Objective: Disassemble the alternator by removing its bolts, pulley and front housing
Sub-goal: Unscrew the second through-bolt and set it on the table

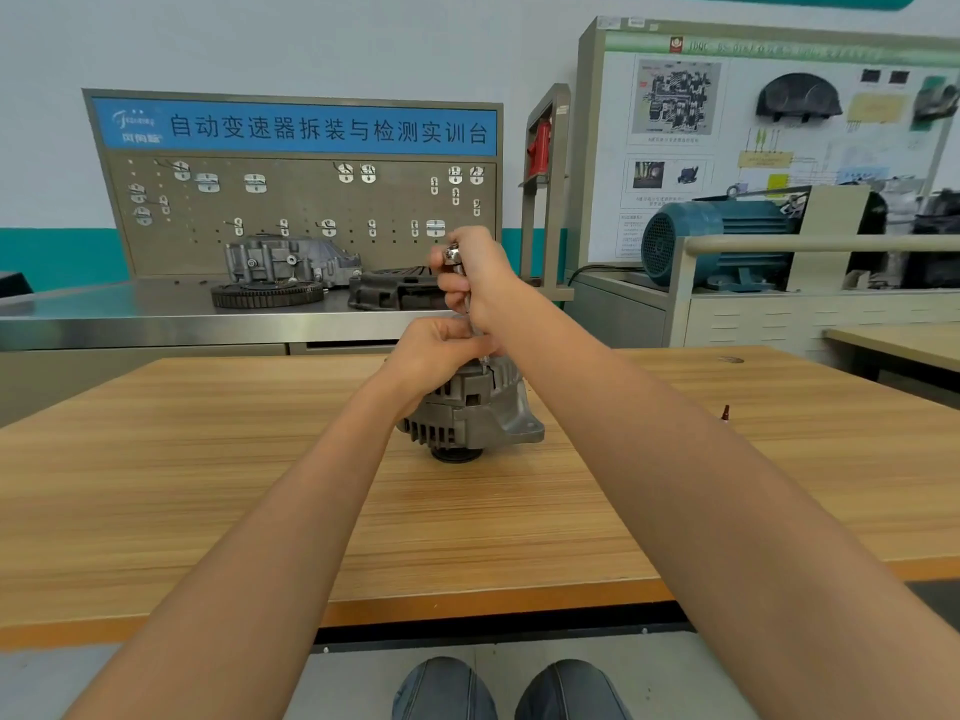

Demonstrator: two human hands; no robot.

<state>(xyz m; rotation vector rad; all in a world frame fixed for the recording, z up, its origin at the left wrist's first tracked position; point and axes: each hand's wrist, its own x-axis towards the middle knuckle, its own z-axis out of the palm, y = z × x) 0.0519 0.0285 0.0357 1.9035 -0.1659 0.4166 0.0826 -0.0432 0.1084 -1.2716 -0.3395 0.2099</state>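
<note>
The grey alternator [470, 413] stands on the wooden table [208, 459], pulley side down, its black pulley [456, 454] just showing underneath. My left hand [441, 350] grips the top of the alternator, fingers curled over it. Above it, my right hand [475, 275] is wrapped around a shiny metal tool [453, 255] held upright, whose shaft runs down behind my left hand toward the alternator's top. The tool's tip and the bolts there are hidden by my hands.
A small dark red object [725, 412] stands on the table to the right. Behind the table is a steel bench [130, 309] with a gear ring [267, 293], a gearbox housing [291, 262] and a dark casting [395, 291]. A blue motor [717, 241] sits at the back right.
</note>
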